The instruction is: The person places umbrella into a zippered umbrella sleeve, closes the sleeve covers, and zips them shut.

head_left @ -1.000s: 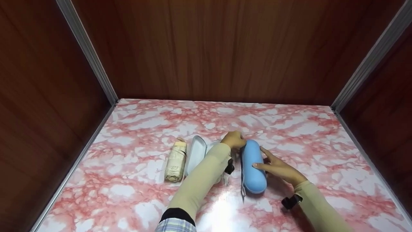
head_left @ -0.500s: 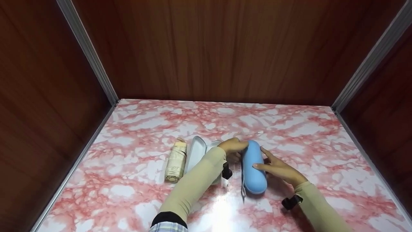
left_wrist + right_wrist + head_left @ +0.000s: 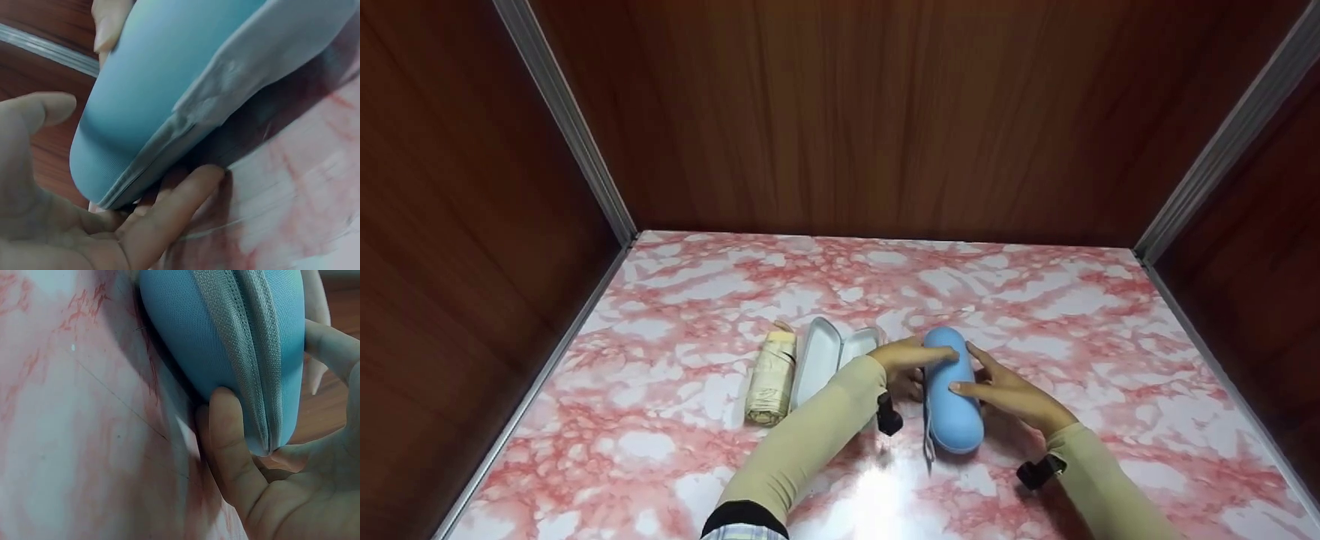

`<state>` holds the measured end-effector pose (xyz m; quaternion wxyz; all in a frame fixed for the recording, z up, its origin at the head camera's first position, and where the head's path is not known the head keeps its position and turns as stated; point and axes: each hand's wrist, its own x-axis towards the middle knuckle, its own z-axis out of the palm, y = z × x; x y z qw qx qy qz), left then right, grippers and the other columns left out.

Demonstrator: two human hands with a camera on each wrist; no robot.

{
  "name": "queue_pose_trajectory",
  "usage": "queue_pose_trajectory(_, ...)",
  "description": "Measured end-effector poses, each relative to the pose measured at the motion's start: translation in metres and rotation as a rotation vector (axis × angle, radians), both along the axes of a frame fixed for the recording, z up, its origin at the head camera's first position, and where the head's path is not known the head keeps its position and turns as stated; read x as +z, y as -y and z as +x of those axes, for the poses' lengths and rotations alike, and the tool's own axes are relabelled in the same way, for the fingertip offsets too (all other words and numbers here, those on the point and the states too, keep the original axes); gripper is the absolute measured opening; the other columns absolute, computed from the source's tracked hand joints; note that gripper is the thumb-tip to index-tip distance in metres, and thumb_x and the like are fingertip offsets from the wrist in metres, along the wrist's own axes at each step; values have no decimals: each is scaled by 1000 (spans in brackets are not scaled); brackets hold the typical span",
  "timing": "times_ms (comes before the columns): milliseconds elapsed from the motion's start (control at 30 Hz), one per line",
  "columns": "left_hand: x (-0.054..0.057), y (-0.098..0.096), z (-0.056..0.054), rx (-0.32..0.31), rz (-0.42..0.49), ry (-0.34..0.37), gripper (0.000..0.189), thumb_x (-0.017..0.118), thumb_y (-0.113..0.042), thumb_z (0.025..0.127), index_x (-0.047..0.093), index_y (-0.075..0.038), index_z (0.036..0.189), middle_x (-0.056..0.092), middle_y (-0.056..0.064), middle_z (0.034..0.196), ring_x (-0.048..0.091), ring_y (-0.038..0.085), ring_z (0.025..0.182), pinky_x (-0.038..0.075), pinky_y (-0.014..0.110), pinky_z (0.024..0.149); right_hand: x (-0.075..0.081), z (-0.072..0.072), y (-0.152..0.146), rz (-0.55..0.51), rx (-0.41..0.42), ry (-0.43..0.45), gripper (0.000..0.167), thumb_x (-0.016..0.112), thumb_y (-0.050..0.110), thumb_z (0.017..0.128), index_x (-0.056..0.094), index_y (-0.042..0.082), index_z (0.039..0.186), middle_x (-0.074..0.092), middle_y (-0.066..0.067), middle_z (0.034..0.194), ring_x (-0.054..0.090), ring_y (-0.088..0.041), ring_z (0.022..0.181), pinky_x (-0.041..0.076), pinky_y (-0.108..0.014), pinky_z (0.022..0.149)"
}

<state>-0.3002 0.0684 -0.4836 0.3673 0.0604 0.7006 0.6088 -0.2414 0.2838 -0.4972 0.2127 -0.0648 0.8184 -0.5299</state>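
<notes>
A long, rounded blue zippered case [image 3: 955,421] lies on the table in the head view, a grey wrist loop along its left side. My left hand [image 3: 906,356] is at its far left part, thumb over the top and fingers low at the side. In the left wrist view those fingers [image 3: 169,222] reach along the underside of the case [image 3: 152,73]. From the right, my right hand [image 3: 1014,395] grips the case, thumb on top. Its fingers [image 3: 228,433] press beside the grey zipper [image 3: 244,337] in the right wrist view, where the zipper is closed.
Left of my hands lies an open, pale hinged glasses case [image 3: 817,361], partly hidden by my left sleeve. Beside it is a folded beige umbrella [image 3: 770,382]. Dark wood panels [image 3: 840,112] enclose the marbled red-and-white table [image 3: 675,300] at back and sides.
My left hand has come nearer along the blue case from its far end, its thumb moving onto the top. More of the open glasses case shows. My right hand has stayed in place.
</notes>
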Motion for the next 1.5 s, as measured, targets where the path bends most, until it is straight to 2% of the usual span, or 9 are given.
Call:
queue_pose_trajectory(200, 2, -4, 7, -7, -1, -23, 79, 79, -32, 83, 41, -5, 148, 55, 16, 130, 59, 38, 112, 55, 56, 81, -2, -3, -1, -10, 9, -3, 101, 73, 39, 92, 4, 17, 162, 46, -25, 135, 55, -35, 118, 49, -45, 94)
queue_pose_trajectory(400, 2, -6, 8, 26, -5, 1, 80, 80, -29, 83, 40, -2, 147, 54, 19, 127, 57, 43, 115, 55, 57, 82, -4, -2, -1, -2, 8, -2, 101, 72, 40, 92, 4, 17, 162, 45, -24, 134, 54, -34, 119, 48, -45, 95)
queue_pose_trajectory(533, 2, -6, 8, 21, 4, -5, 77, 80, -27, 83, 42, -3, 146, 56, 17, 125, 58, 42, 113, 55, 57, 82, -4, -1, -2, -15, 9, -5, 99, 72, 38, 93, 4, 16, 162, 44, -25, 135, 53, -35, 120, 48, -45, 96)
queue_pose_trajectory(800, 0, -8, 7, 37, -5, -24, 70, 82, -25, 82, 49, -2, 139, 59, 16, 118, 59, 40, 112, 55, 57, 81, -4, -2, -6, -12, 52, -15, 91, 67, 37, 97, 6, 16, 162, 45, -25, 131, 55, -32, 113, 51, -41, 89)
queue_pose_trajectory(900, 0, -8, 7, 33, 0, -25, 68, 82, -24, 82, 51, -4, 139, 59, 16, 119, 59, 40, 113, 55, 58, 81, 0, -6, -12, -17, 91, -1, 86, 61, 37, 100, 6, 12, 162, 51, -23, 125, 60, -30, 103, 52, -41, 86)
queue_pose_trajectory(1000, 0, -7, 6, 33, 2, -28, 69, 81, -25, 82, 49, -5, 140, 58, 15, 120, 58, 40, 114, 55, 58, 80, 5, -12, -20, -73, 112, 18, 79, 57, 32, 103, 10, 6, 160, 61, -22, 115, 63, -30, 93, 54, -43, 83)
queue_pose_trajectory(1100, 0, -7, 8, 36, 3, -29, 72, 82, -26, 81, 46, -6, 141, 56, 16, 122, 57, 41, 114, 55, 58, 79, 10, -16, -25, -120, 124, 23, 72, 54, 28, 105, 15, 0, 158, 66, -22, 108, 65, -30, 92, 55, -46, 82)
queue_pose_trajectory(1300, 1, -7, 9, 47, -14, -30, 80, 82, -27, 81, 40, -2, 145, 54, 18, 126, 56, 40, 116, 55, 57, 81, 14, -25, -24, -77, 76, -8, 65, 50, 27, 106, 20, -1, 156, 64, -19, 114, 63, -29, 99, 53, -45, 86)
queue_pose_trajectory(1500, 2, -7, 7, 22, -20, -28, 78, 81, -29, 83, 42, -5, 145, 55, 17, 128, 54, 41, 120, 54, 57, 83, 16, -43, -13, 8, 6, -34, 65, 52, 39, 105, 31, 1, 153, 59, -21, 128, 60, -30, 113, 48, -48, 96)
